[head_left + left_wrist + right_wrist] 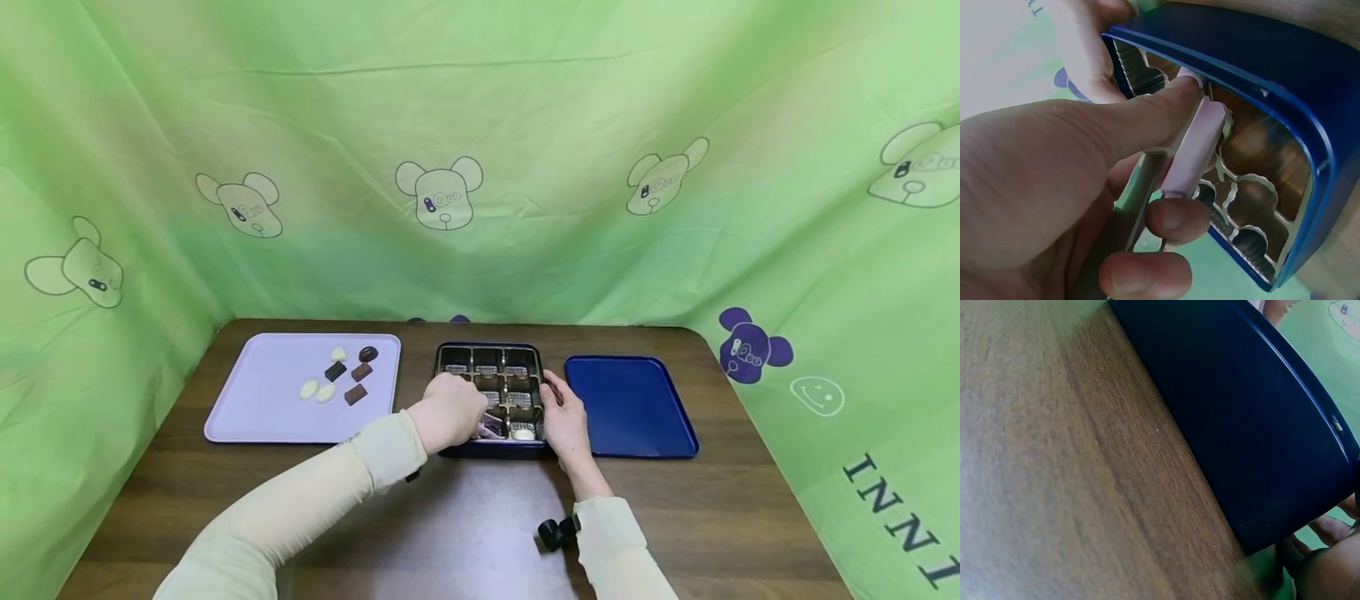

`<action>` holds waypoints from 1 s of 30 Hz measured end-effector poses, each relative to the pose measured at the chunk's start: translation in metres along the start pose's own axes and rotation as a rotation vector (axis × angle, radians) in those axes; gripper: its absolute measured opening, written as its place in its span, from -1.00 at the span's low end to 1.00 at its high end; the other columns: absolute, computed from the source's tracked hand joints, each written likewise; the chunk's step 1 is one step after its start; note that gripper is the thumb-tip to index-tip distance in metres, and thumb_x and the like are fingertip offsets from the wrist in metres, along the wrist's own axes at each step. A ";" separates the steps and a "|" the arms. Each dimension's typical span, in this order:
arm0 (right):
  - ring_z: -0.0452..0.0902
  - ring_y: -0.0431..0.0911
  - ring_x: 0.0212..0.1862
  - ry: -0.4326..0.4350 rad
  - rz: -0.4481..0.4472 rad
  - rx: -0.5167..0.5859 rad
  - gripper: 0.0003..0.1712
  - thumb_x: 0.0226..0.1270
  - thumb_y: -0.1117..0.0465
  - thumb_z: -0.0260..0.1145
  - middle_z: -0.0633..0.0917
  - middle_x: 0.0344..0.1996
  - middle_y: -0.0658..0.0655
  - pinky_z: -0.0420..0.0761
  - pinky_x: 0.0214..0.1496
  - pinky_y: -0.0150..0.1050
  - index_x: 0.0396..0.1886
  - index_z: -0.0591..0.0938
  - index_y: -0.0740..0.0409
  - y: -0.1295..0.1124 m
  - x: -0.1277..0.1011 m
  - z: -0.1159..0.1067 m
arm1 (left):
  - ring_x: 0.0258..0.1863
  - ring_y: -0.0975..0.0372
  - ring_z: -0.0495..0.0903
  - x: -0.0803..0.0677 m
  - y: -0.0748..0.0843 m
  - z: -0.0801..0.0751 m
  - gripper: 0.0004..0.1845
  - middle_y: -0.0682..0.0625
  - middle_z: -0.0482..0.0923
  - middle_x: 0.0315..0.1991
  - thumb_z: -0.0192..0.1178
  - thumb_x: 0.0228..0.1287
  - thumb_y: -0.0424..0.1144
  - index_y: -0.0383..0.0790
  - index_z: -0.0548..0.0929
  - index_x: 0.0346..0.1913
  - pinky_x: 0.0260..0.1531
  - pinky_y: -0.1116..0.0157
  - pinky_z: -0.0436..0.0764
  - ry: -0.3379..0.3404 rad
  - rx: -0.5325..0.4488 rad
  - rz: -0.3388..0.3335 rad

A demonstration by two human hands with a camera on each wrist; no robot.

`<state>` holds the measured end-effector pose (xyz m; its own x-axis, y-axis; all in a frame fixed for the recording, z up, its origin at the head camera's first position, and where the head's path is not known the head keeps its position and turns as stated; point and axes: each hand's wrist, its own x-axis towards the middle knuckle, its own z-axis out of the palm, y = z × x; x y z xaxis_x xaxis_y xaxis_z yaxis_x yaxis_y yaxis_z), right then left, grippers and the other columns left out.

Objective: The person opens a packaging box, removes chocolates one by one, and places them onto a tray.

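Note:
My left hand [455, 410] grips metal tongs [1147, 181] with pink tips, reaching over the front of a dark blue box [495, 450]. The thumb presses one arm of the tongs, with curled fingers on the other side. The pink tips reach down into a front compartment of the box's divided insert [489, 382]; whether they hold a piece I cannot tell. A white chocolate [522, 434] sits in the front right compartment. Against the box's right side rests my right hand [567, 423], its thumb close by the rim and its fingers along the outer wall.
On the left, a lilac tray [262, 392] bears several white, brown and dark chocolates [356, 394]. A flat blue lid or tray [630, 408] lies right of the box. The wooden table [465, 525] ends at a green printed curtain [510, 267].

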<state>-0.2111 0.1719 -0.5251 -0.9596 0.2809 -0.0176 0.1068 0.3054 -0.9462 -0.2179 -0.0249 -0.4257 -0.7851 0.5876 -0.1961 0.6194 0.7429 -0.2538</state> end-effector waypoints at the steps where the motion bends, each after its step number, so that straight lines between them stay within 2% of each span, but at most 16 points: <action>1: 0.44 0.12 0.35 -0.001 0.003 -0.006 -0.54 0.62 0.17 0.10 0.54 0.30 0.34 0.40 0.35 0.02 0.41 0.47 0.17 0.000 0.000 0.000 | -0.39 0.19 0.69 0.000 0.000 0.000 -0.81 0.09 0.73 -0.37 0.38 0.22 0.06 0.07 0.73 -0.40 -0.59 0.14 0.61 -0.004 -0.009 0.000; 8: 0.43 0.13 0.35 -0.003 0.000 -0.014 -0.54 0.62 0.16 0.11 0.54 0.30 0.33 0.41 0.35 0.04 0.41 0.47 0.16 0.001 -0.002 -0.001 | -0.40 0.20 0.69 -0.003 0.001 0.002 -0.84 0.10 0.73 -0.36 0.39 0.21 0.00 0.07 0.72 -0.44 -0.59 0.14 0.62 0.017 -0.033 0.001; 14: 0.44 0.12 0.35 -0.006 -0.011 0.000 -0.54 0.62 0.18 0.11 0.55 0.29 0.33 0.41 0.34 0.02 0.41 0.47 0.18 0.001 -0.003 0.003 | -0.37 0.18 0.70 -0.006 -0.001 0.000 -0.85 0.09 0.73 -0.34 0.35 0.25 -0.01 0.06 0.73 -0.41 -0.55 0.13 0.63 -0.008 -0.044 -0.005; 18: 0.43 0.12 0.35 -0.009 -0.017 0.026 -0.54 0.62 0.20 0.10 0.54 0.30 0.34 0.40 0.35 0.02 0.41 0.46 0.21 0.001 -0.003 0.006 | -0.37 0.17 0.70 -0.009 -0.004 0.002 -0.84 0.08 0.73 -0.36 0.31 0.27 -0.04 0.05 0.72 -0.45 -0.51 0.13 0.63 0.020 -0.037 0.009; 23: 0.42 0.12 0.36 -0.005 -0.013 0.030 -0.54 0.62 0.21 0.09 0.53 0.32 0.33 0.39 0.37 0.02 0.41 0.46 0.21 0.000 -0.003 0.006 | -0.41 0.18 0.70 -0.011 -0.007 0.006 -0.78 0.09 0.72 -0.40 0.30 0.28 0.03 0.07 0.70 -0.47 -0.49 0.15 0.63 0.050 0.003 0.047; 30: 0.42 0.11 0.36 -0.012 -0.011 0.024 -0.54 0.62 0.21 0.09 0.53 0.31 0.34 0.40 0.35 0.01 0.42 0.45 0.21 -0.001 -0.003 0.005 | -0.31 0.17 0.70 -0.015 -0.014 0.003 -0.71 0.09 0.72 -0.30 0.26 0.32 0.19 0.07 0.76 -0.28 -0.42 0.13 0.66 0.016 0.004 0.035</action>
<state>-0.2095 0.1666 -0.5261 -0.9636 0.2670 -0.0106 0.0899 0.2867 -0.9538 -0.2151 -0.0449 -0.4220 -0.7626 0.6183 -0.1900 0.6466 0.7203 -0.2512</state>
